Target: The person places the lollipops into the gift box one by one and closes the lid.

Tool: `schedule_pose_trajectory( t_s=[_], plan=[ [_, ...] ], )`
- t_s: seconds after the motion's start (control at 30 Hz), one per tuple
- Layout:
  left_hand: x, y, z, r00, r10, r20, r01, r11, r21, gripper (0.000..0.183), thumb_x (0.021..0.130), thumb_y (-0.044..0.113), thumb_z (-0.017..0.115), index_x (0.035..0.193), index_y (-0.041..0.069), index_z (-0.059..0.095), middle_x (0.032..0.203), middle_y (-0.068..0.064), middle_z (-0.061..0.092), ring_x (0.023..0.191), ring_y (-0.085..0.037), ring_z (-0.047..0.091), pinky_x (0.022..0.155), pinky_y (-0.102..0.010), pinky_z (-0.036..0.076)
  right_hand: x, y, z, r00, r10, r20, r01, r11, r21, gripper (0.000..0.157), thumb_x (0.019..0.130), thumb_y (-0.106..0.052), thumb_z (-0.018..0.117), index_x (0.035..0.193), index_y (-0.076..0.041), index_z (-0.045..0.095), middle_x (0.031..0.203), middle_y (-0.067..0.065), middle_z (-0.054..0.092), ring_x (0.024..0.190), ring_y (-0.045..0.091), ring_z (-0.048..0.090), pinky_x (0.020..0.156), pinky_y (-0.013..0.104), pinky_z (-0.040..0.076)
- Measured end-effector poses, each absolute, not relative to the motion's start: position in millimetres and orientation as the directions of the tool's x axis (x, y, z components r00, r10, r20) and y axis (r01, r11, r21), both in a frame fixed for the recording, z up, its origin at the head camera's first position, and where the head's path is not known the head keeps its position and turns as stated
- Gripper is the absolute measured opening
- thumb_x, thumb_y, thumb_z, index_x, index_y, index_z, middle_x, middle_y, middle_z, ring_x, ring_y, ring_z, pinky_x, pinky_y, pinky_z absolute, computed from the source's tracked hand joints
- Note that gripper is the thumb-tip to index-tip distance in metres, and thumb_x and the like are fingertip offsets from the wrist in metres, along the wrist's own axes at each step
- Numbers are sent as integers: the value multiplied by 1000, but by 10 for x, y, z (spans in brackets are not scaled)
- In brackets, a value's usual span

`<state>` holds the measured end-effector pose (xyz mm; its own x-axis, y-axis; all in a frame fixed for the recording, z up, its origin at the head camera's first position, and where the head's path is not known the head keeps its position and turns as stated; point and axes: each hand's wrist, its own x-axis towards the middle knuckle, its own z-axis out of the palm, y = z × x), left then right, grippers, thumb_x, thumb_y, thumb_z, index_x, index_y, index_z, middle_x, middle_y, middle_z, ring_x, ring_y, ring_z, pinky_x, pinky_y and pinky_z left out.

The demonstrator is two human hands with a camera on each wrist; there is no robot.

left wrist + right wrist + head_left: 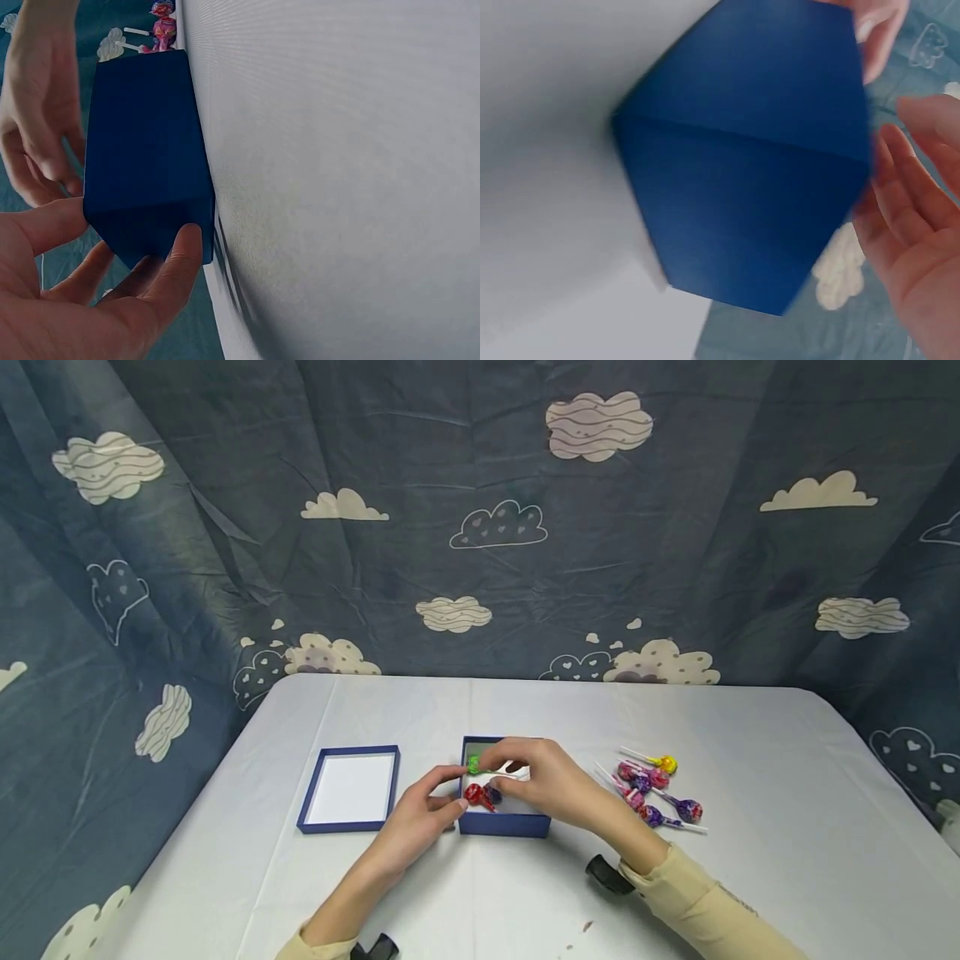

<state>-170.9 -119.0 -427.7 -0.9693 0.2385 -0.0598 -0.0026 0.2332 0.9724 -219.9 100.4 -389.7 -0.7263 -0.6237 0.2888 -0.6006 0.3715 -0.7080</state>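
A blue box (504, 825) with a white interior stands on the table, its wall also large in the left wrist view. Inside are a red lollipop (474, 793), a dark blue-wrapped one (492, 794) beside it and a green one (473, 764). My left hand (418, 818) touches the box's left side; in the left wrist view its fingertips (187, 238) rest against the wall. My right hand (551, 779) reaches over the box, its index fingertip beside the green lollipop and its thumb apart. Behind the wall, the right fingertips are partly hidden in the right wrist view.
A blue-rimmed lid (348, 828) lies to the left of the box, white inside facing up. Several wrapped lollipops (688, 811) lie in a loose pile on the right of the white table (765, 760). A cloud-patterned curtain (405, 568) hangs behind the table.
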Motion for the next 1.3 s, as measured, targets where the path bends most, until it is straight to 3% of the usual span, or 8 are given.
schedule_pose_trajectory(
  t_s=[0.1, 0.27, 0.7, 1.17, 1.3],
  plan=[
    [-1706, -1185, -4271, -969, 240, -57, -1, 229, 973, 43, 96, 13, 62, 138, 13, 54, 138, -17, 52, 111, -26, 62, 88, -45, 51, -2118, 1053, -3806, -716, -627, 308, -617, 361, -699, 24, 89, -4, 71, 104, -23, 71, 109, -13, 67, 99, 10, 63, 85, 35, 53],
    [-1704, -1180, -4273, -971, 233, -54, -1, 224, 975, 44, 95, 13, 63, 138, 12, 54, 139, -16, 51, 109, -25, 62, 86, -45, 51, -2019, 1160, -3714, -708, -628, 322, -631, 359, -688, 27, 89, -2, 69, 106, -23, 71, 112, -9, 67, 103, 9, 61, 86, 34, 52],
    [-1698, -1174, -4275, -973, 223, -62, -6, 242, 970, 45, 94, 14, 63, 138, 13, 54, 142, -17, 48, 112, -26, 61, 87, -42, 51, -1905, 1640, -3647, -770, -543, 334, -599, 437, -671, 28, 91, -7, 70, 110, -28, 70, 113, -15, 66, 104, 8, 62, 87, 35, 52],
    [-1691, -1186, -4272, -972, 228, -64, -7, 242, 970, 45, 95, 15, 63, 139, 12, 53, 143, -18, 46, 112, -26, 61, 87, -44, 51, -1808, 2103, -3633, -817, -484, 314, -538, 443, -718, 19, 95, -12, 67, 109, -24, 70, 115, -7, 66, 77, 17, 65, 64, 28, 55],
    [-1694, -1185, -4270, -972, 226, -65, -9, 243, 970, 45, 95, 15, 63, 139, 13, 53, 142, -17, 48, 111, -25, 61, 87, -44, 51, -1791, 2215, -3653, -815, -486, 315, -550, 480, -683, 21, 94, -10, 68, 109, -24, 70, 114, -7, 66, 77, 15, 66, 65, 30, 55]
  ],
)
